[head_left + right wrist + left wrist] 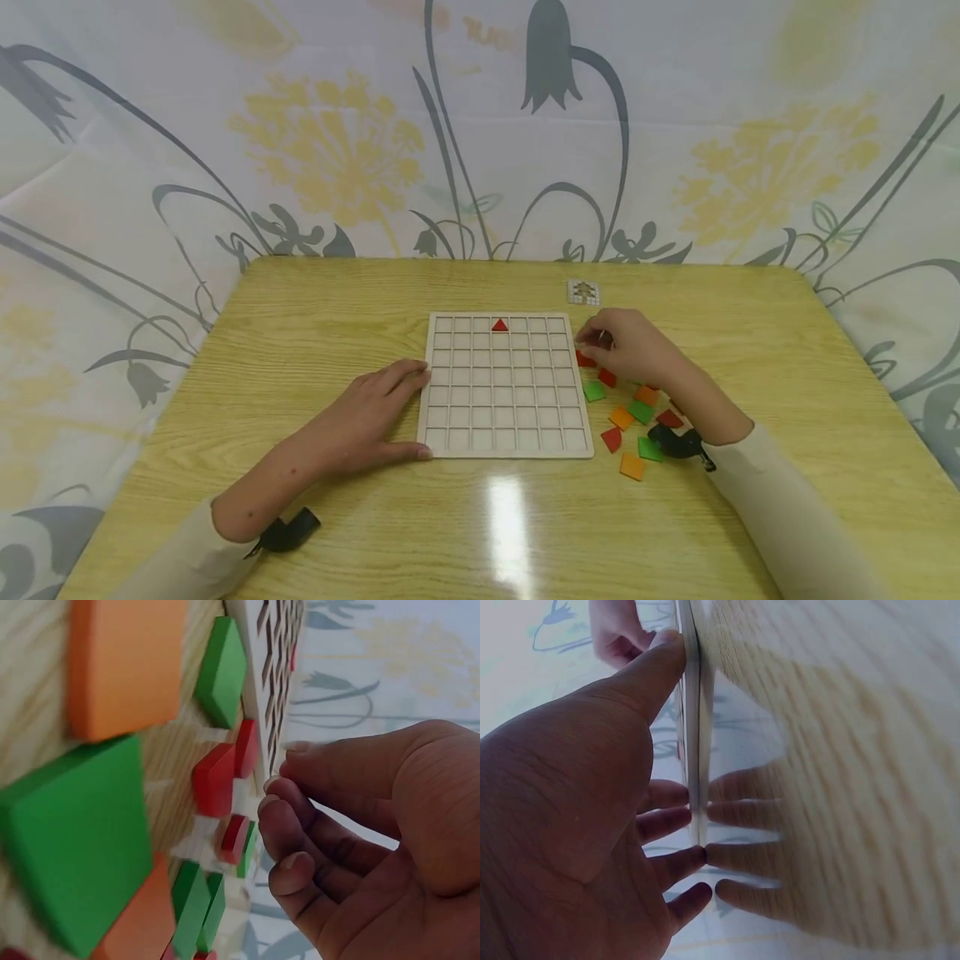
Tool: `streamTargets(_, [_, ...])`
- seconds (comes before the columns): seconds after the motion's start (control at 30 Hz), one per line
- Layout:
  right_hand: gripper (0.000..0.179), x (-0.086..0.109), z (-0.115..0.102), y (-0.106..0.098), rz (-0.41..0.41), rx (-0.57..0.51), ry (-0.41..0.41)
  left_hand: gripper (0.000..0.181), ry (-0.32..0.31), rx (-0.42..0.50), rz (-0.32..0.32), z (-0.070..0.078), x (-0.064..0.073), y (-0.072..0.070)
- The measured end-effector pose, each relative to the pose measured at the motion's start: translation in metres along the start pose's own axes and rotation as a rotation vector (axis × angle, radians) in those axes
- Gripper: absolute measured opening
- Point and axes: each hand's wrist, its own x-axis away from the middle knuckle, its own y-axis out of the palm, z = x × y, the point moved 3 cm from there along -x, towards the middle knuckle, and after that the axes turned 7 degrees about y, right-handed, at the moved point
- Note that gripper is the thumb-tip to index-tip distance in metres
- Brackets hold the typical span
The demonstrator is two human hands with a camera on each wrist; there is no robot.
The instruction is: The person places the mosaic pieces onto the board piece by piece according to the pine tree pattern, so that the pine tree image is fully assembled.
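A pale wooden board divided into square cells lies on the table, with a red triangle tile in its far row. My left hand rests at the board's left edge. In the left wrist view its thumb touches the rim and the other fingers spread along it. My right hand is beside the board's far right side, fingers loosely bent over a red tile. The right wrist view shows nothing between the thumb and forefinger. Another red tile lies close by on the table.
Loose red, orange and green tiles lie scattered right of the board, among them a green tile and an orange tile. A small card with a grid picture lies beyond the board. Patterned cloth hangs behind the wooden table.
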Motion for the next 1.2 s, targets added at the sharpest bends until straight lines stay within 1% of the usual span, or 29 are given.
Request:
streamTargets(0.17, [0.015, 0.007, 0.005, 0.003, -0.023, 0.005, -0.02, 0.101, -0.003, 0.002, 0.0, -0.001, 0.0, 0.0])
streamTargets(0.33, [0.017, 0.005, 0.011, 0.01, -0.022, 0.038, -0.042, 0.102, -0.003, 0.007, 0.003, -0.002, 0.0, 0.001])
streamTargets(0.5, [0.014, 0.003, 0.01, 0.011, -0.014, 0.052, -0.046, 0.101, -0.003, 0.014, 0.002, -0.002, 0.0, 0.0])
streamTargets(0.7, [0.012, 0.003, 0.007, 0.01, -0.046, 0.054, -0.047, 0.102, 0.004, 0.014, 0.008, -0.002, -0.001, 0.001])
streamTargets(0.87, [0.016, 0.003, 0.005, 0.008, -0.072, 0.017, -0.019, 0.102, 0.012, 0.014, 0.019, -0.002, -0.001, 0.0])
streamTargets(1.0, [0.013, 0.004, 0.005, 0.007, -0.088, -0.019, 0.011, 0.102, 0.006, 0.017, 0.017, -0.002, 0.0, 0.0])
streamTargets(1.2, [0.005, 0.0, 0.004, 0.006, -0.062, -0.081, 0.017, 0.101, 0.01, 0.018, 0.019, -0.002, 0.001, 0.001])
